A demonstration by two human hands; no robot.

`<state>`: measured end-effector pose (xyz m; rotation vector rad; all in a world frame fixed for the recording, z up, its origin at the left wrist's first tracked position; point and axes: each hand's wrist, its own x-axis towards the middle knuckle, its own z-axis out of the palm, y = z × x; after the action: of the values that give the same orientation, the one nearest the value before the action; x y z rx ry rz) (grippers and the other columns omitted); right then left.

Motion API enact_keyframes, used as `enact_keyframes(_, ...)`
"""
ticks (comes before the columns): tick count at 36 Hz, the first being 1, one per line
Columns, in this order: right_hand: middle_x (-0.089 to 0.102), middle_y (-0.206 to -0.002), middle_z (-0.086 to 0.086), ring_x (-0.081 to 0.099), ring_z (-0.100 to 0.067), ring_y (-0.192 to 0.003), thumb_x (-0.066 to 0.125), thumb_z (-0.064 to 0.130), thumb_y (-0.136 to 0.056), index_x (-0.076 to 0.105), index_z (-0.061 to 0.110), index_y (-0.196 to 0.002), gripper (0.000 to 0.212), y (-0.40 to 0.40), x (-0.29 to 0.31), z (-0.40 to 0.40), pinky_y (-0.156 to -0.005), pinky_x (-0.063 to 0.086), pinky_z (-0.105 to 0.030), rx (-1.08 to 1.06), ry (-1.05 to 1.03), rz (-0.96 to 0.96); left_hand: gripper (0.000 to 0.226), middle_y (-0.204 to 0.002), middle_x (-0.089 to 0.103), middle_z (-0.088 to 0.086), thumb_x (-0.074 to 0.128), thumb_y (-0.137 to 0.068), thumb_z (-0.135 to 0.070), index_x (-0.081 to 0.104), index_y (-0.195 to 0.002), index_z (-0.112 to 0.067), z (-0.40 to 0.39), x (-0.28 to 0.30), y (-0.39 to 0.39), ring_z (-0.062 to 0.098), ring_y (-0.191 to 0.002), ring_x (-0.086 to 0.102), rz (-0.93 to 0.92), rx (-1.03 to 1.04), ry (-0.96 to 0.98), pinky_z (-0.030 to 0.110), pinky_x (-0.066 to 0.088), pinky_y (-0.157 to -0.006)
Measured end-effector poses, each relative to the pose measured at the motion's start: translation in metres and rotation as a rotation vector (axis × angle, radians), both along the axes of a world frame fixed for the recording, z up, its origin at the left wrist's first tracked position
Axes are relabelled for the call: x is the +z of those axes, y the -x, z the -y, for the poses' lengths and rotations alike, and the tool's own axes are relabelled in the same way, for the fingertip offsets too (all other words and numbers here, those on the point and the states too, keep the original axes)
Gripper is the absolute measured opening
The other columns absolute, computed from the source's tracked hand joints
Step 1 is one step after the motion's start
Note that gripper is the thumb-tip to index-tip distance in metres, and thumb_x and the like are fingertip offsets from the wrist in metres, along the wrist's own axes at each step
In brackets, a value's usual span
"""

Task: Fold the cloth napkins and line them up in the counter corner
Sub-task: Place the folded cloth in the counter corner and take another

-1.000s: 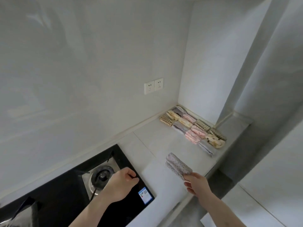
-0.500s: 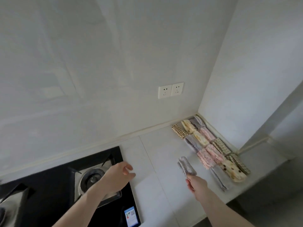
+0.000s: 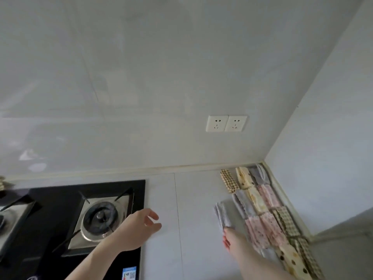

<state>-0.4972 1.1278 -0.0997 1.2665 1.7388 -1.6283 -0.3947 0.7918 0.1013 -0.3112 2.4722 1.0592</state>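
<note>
Head view: the grey dotted folded napkin [image 3: 223, 215] lies on the counter [image 3: 193, 199], pinched at its near end by the right hand [image 3: 232, 239], at nine o'clock of the napkin rows [image 3: 262, 209] in the corner. The fingertips are hidden under the cloth. The left hand [image 3: 137, 229] hovers with fingers loosely spread. Half a second ago the napkin sat farther from the rows.
</note>
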Motion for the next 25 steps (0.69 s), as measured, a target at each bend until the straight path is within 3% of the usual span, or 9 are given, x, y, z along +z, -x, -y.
enact_keyframes(6, 0.057, -0.058, -0.004, 0.049, -0.019, -0.059, 0.053, 0.001, -0.097, 0.055, 0.009, -0.079, 0.02, 0.035, 0.041, 0.011, -0.058, 0.04, -0.027, 0.03, 0.166, -0.098, 0.017, -0.089, 0.073, -0.005, 0.067, -0.093, -0.04, 0.063, -0.107, -0.033, -0.004, 0.003, -0.005, 0.006, -0.079, 0.07, 0.011, 0.108, -0.027, 0.019, 0.049, -0.071)
enact_keyframes(9, 0.06, -0.076, -0.005, 0.056, -0.018, -0.066, 0.055, 0.007, -0.098, 0.057, 0.01, -0.083, 0.016, 0.059, 0.046, 0.014, -0.058, 0.049, -0.027, 0.111, 0.154, -0.077, 0.021, -0.093, 0.072, -0.006, 0.068, -0.092, -0.042, 0.064, -0.11, -0.032, -0.001, 0.004, -0.008, 0.006, -0.081, 0.069, 0.02, 0.149, -0.006, 0.021, 0.052, -0.076)
enact_keyframes(11, 0.059, -0.074, -0.008, 0.056, -0.019, -0.063, 0.055, 0.006, -0.098, 0.058, 0.007, -0.083, 0.015, 0.075, 0.047, 0.017, -0.048, 0.051, -0.024, 0.086, 0.115, -0.031, 0.022, -0.094, 0.072, -0.008, 0.068, -0.092, -0.043, 0.064, -0.111, -0.033, 0.001, 0.007, -0.011, 0.006, -0.082, 0.069, 0.023, 0.174, 0.012, 0.02, 0.052, -0.078)
enact_keyframes(15, 0.057, -0.059, -0.009, 0.054, -0.02, -0.053, 0.054, -0.001, -0.098, 0.057, 0.005, -0.086, 0.014, 0.101, 0.045, 0.026, -0.034, 0.046, -0.02, 0.111, 0.114, -0.059, 0.018, -0.085, 0.071, -0.008, 0.068, -0.093, -0.039, 0.065, -0.109, -0.032, 0.004, 0.016, -0.016, 0.002, -0.073, 0.066, -0.001, 0.22, 0.029, 0.015, 0.045, -0.066)
enact_keyframes(18, 0.052, -0.063, -0.01, 0.054, -0.016, -0.036, 0.046, -0.006, -0.098, 0.054, 0.007, -0.087, 0.019, 0.119, 0.045, 0.036, -0.03, 0.042, -0.018, 0.12, 0.119, -0.092, 0.019, -0.089, 0.073, -0.007, 0.068, -0.093, -0.038, 0.065, -0.111, -0.031, 0.008, 0.019, -0.021, 0.003, -0.075, 0.069, 0.001, 0.265, 0.015, 0.018, 0.051, -0.072)
enact_keyframes(21, 0.05, -0.042, -0.007, 0.05, -0.012, -0.027, 0.038, -0.011, -0.095, 0.05, 0.007, -0.08, 0.026, 0.138, 0.042, 0.041, -0.029, 0.039, -0.015, 0.132, 0.095, -0.111, 0.017, -0.088, 0.074, -0.007, 0.069, -0.093, -0.037, 0.065, -0.109, -0.031, 0.012, 0.016, -0.029, 0.003, -0.075, 0.07, 0.022, 0.293, 0.007, 0.019, 0.049, -0.072)
enact_keyframes(23, 0.052, -0.059, -0.011, 0.055, -0.014, -0.038, 0.036, -0.01, -0.094, 0.053, 0.005, -0.088, 0.024, 0.147, 0.039, 0.042, -0.03, 0.04, -0.016, 0.16, 0.081, -0.105, 0.017, -0.088, 0.074, -0.005, 0.069, -0.093, -0.037, 0.065, -0.108, -0.031, 0.015, 0.012, -0.033, 0.005, -0.075, 0.071, 0.034, 0.302, 0.0, 0.02, 0.051, -0.074)
enact_keyframes(25, 0.053, -0.077, -0.013, 0.056, -0.019, -0.059, 0.038, -0.005, -0.098, 0.054, 0.007, -0.108, 0.022, 0.15, 0.04, 0.043, -0.03, 0.044, -0.019, 0.153, 0.086, -0.105, 0.017, -0.09, 0.074, -0.004, 0.07, -0.092, -0.038, 0.065, -0.108, -0.031, 0.018, 0.008, -0.035, 0.006, -0.075, 0.071, 0.043, 0.31, -0.005, 0.022, 0.052, -0.076)
